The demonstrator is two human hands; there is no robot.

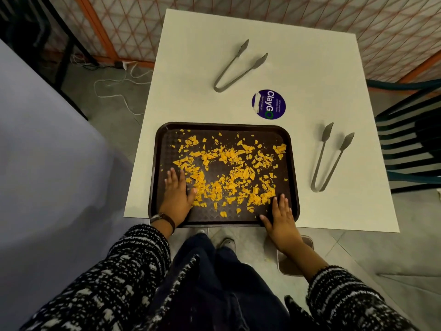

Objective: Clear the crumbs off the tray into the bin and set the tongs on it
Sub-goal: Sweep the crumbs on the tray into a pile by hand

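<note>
A dark brown tray (292, 163) lies at the near edge of the white table (191, 68), covered with scattered orange crumbs (229, 173). My left hand (176, 194) rests flat on the tray's near left part, fingers spread, touching crumbs. Flat on the near right corner lies my right hand (281, 220), fingers apart. Neither hand holds anything. One pair of grey metal tongs (238, 65) lies on the table beyond the tray. A second pair of tongs (331, 156) lies to the tray's right. No bin is in view.
A round purple sticker (268, 104) is on the table between tray and far tongs. A dark slatted chair (410, 139) stands at the right. White cables (114, 80) trail on the floor at the left. An orange mesh fence (310, 20) runs behind the table.
</note>
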